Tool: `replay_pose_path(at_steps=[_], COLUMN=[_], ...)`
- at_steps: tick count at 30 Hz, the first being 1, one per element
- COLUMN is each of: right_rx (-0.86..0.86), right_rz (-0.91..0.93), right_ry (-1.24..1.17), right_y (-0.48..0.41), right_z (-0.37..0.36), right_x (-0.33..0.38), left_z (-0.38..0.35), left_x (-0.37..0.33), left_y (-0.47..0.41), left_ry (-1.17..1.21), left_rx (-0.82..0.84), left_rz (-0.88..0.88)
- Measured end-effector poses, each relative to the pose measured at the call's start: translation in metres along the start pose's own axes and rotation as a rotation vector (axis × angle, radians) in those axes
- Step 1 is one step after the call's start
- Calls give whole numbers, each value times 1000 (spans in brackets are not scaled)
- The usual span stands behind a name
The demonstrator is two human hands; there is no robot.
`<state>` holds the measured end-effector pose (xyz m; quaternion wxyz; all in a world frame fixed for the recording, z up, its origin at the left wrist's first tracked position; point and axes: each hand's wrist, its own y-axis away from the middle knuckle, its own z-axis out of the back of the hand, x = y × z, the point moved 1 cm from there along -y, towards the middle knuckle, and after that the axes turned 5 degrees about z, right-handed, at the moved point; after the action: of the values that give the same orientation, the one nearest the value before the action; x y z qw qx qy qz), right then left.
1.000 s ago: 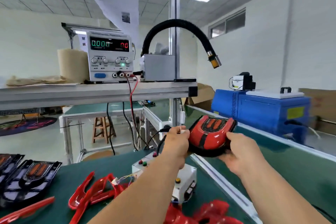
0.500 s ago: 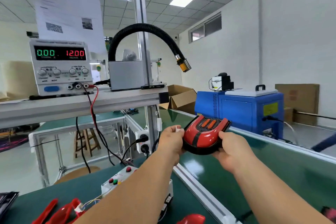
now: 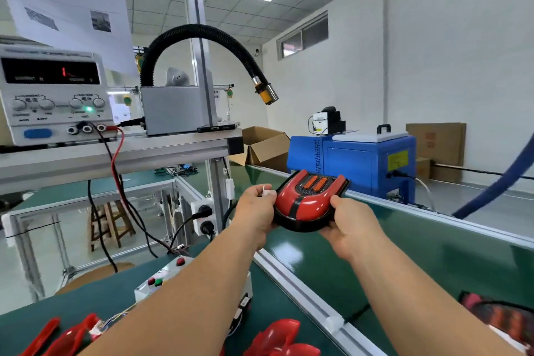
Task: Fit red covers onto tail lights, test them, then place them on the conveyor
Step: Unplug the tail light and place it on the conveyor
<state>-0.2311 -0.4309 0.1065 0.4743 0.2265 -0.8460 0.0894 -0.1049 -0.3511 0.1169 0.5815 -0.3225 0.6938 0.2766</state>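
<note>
Green-matted desk (image 3: pixel 86 298) carrying a button box (image 3: pixel 161 280) and loose red covers (image 3: pixel 277 338). Power supply (image 3: pixel 52 95) on the shelf above. Blue machine (image 3: pixel 352 159) beyond the green conveyor (image 3: pixel 433 254). White-walled workshop. Tail light (image 3: pixel 306 202), red cover fitted, held in the air over the conveyor's near side, clamped between left hand (image 3: pixel 254 214) and right hand (image 3: pixel 352 228), one gripping each side.

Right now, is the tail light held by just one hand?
No: the left hand and the right hand both grip the tail light, one at each side.
</note>
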Motion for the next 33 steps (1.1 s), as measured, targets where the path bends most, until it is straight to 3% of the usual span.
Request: replay_pose_path(at_steps=[9,20,33], right_rx=[-178,-424,-674], right_rz=[176,414,379], right_ry=[2,78,176], right_y=[64,185,271], right_z=[84,211,326], right_x=[51,134,140], left_z=[-73,-186,-264], left_x=[6,18,69], left_y=[58,190,293], left_ry=[-224,-270,-706], left_rx=[305,674,949], left_rz=[-51,-154,-252])
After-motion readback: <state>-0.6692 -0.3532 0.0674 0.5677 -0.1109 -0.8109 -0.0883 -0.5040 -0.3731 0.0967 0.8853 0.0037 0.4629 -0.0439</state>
